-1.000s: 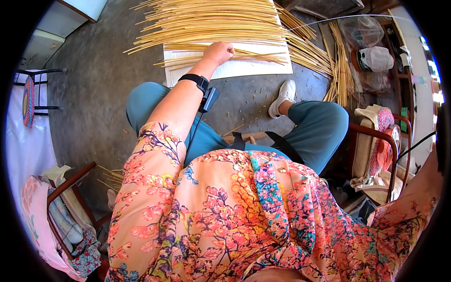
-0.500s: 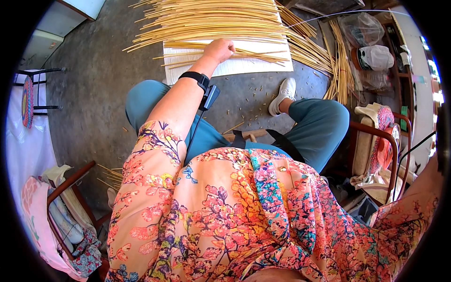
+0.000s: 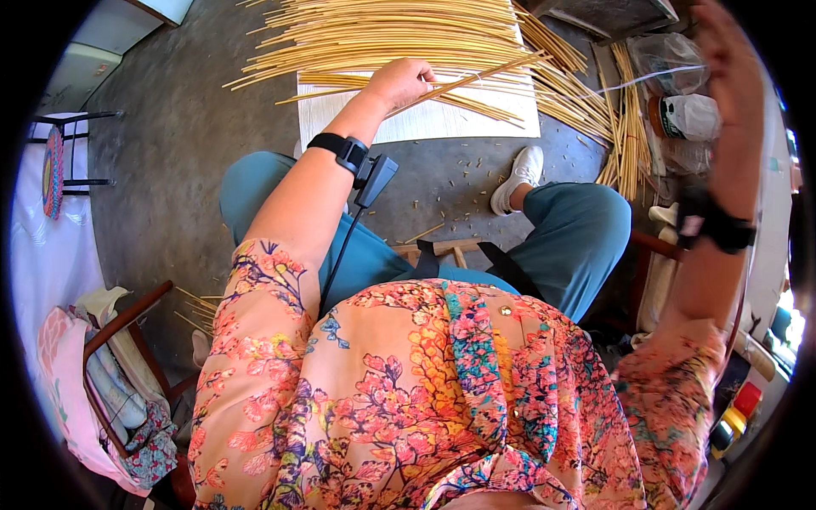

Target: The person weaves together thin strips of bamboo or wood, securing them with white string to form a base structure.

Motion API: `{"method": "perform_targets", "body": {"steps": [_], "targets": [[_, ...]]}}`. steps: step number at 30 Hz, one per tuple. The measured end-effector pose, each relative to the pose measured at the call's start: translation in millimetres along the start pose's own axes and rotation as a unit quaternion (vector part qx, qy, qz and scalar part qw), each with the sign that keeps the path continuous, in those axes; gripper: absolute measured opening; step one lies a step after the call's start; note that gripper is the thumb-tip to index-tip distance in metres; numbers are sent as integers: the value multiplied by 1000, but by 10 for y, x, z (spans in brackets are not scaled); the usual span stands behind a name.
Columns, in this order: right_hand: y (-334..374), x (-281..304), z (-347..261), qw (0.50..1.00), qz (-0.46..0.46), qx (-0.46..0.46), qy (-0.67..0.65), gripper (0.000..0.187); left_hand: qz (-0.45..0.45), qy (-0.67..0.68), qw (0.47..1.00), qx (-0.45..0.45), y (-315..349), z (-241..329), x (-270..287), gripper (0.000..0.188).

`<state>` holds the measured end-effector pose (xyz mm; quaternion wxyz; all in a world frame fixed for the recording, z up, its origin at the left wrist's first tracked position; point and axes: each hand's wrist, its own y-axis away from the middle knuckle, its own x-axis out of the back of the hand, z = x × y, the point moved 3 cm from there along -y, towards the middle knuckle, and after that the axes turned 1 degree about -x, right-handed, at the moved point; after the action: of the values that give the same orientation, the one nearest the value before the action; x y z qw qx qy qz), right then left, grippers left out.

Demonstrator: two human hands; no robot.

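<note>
My left hand (image 3: 404, 83) is closed around a thin straw-coloured stick (image 3: 501, 70), which slants up to the right across other sticks. Beneath it lies a white sheet (image 3: 399, 123), with a wide layer of similar sticks (image 3: 382, 38) spread over its far part. My right hand (image 3: 722, 55) is raised at the upper right, smeared by motion, so its fingers cannot be read. A pale thin strand (image 3: 650, 76) runs from beside that hand toward the sticks; whether the hand grips it is unclear.
A tied stick bundle (image 3: 629, 127) and plastic-wrapped containers (image 3: 684, 115) stand at the right. Short stick offcuts (image 3: 450, 200) litter the grey floor near my white shoe (image 3: 520, 177). A cloth-draped chair (image 3: 127, 327) is at the left, and a black-framed stool (image 3: 81, 183) beyond it.
My right hand has come into view at the upper right. The stick in my left hand now angles up above the others. The pale strand has dropped lower on the right.
</note>
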<state>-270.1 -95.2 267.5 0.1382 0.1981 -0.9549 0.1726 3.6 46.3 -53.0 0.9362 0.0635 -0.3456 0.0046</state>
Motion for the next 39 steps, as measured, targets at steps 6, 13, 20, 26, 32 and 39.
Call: {"method": "perform_targets", "body": {"steps": [6, 13, 20, 26, 32, 39], "targets": [[720, -1267, 1318, 983, -108, -135, -58, 13, -32, 59, 998, -13, -74, 10, -55, 14], [910, -1505, 1893, 953, -179, -242, -30, 12, -38, 45, 998, 26, -78, 12, -118, 18], [1406, -2074, 1991, 903, -179, -370, -121, 36, -52, 65, 994, 71, -58, 198, -77, 13], [1464, -2179, 2140, 875, -150, -411, -208, 33, -55, 97, 991, 73, -85, 272, -66, 14], [1419, -2221, 2168, 892, -86, -374, -238, 24, -8, 104, 994, 21, -136, 237, -187, 17], [1259, -2174, 2053, 905, -107, -378, -162, 21, 6, 254, 965, 70, -81, 442, -104, 13]]}}
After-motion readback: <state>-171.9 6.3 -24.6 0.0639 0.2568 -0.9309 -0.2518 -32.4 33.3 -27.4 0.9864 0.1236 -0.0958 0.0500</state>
